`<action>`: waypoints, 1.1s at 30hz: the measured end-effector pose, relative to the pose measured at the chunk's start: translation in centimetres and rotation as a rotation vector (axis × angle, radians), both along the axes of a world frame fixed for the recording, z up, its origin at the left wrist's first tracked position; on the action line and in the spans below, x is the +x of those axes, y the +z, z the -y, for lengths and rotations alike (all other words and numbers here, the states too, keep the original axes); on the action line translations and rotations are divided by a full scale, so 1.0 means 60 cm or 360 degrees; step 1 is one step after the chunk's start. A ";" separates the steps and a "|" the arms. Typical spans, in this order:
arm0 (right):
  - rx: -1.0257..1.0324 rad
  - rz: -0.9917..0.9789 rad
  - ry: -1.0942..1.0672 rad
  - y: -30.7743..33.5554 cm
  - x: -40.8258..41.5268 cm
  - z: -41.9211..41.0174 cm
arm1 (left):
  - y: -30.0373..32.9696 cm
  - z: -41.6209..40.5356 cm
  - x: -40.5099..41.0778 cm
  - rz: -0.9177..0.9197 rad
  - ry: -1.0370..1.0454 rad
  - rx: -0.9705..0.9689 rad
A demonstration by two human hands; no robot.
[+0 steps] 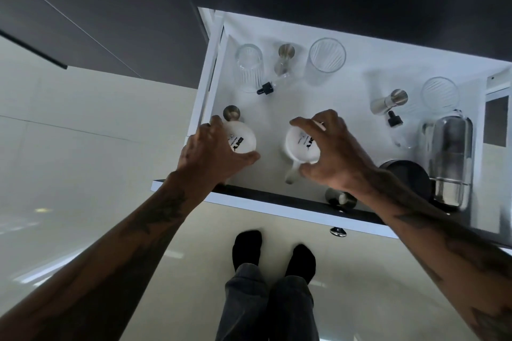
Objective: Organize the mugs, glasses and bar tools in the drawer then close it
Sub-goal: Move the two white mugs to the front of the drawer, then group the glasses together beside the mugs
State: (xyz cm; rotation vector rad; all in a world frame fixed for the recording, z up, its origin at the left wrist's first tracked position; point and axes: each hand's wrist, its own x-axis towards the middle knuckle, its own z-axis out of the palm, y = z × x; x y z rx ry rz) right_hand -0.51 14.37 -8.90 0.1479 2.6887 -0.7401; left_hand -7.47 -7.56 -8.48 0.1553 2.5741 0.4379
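The right forearm (415,210) hides part of a steel jigger (339,198).

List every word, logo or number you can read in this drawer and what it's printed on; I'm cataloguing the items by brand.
Left mug, under the left hand: black print and a small emblem, too blurred to read.
Right mug, under the right hand: the same kind of black print, also too blurred to read.
Glasses, jiggers, dropper bottles, shaker: no text visible.

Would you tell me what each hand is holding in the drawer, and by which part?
Each hand grips an upside-down white mug by its body: the left hand on the left mug, the right hand on the right mug, its handle free.
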 end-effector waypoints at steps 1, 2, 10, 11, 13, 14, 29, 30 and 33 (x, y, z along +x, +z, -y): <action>-0.0019 -0.0004 0.0009 0.000 -0.001 0.015 | -0.001 0.001 0.000 0.0008 0.0019 -0.0005; -0.0031 -0.0012 0.0021 0.000 -0.002 0.028 | -0.002 0.001 0.000 0.0013 0.0034 -0.0006; -0.0003 -0.0069 -0.0081 -0.007 0.012 0.068 | 0.002 -0.009 0.006 0.0032 0.0160 0.0036; -0.0002 -0.0081 -0.0057 -0.007 0.012 0.069 | 0.002 -0.009 0.005 0.0056 0.0174 0.0045; -0.0020 -0.0099 -0.0011 -0.007 0.014 0.073 | 0.008 -0.010 0.005 0.0110 0.0194 0.0038; -0.0039 -0.0090 0.0000 -0.007 0.014 0.073 | 0.013 -0.010 0.004 0.0125 0.0173 0.0013; 0.0282 -0.0092 -0.0829 0.004 -0.201 -0.048 | 0.015 -0.112 -0.205 -0.0301 -0.0524 -0.0133; 0.0295 -0.0102 -0.0835 -0.001 -0.207 -0.044 | 0.006 -0.113 -0.210 -0.0287 -0.0513 -0.0135; 0.0304 -0.0140 -0.0899 -0.011 -0.218 -0.037 | -0.009 -0.113 -0.217 -0.0331 -0.0481 -0.0063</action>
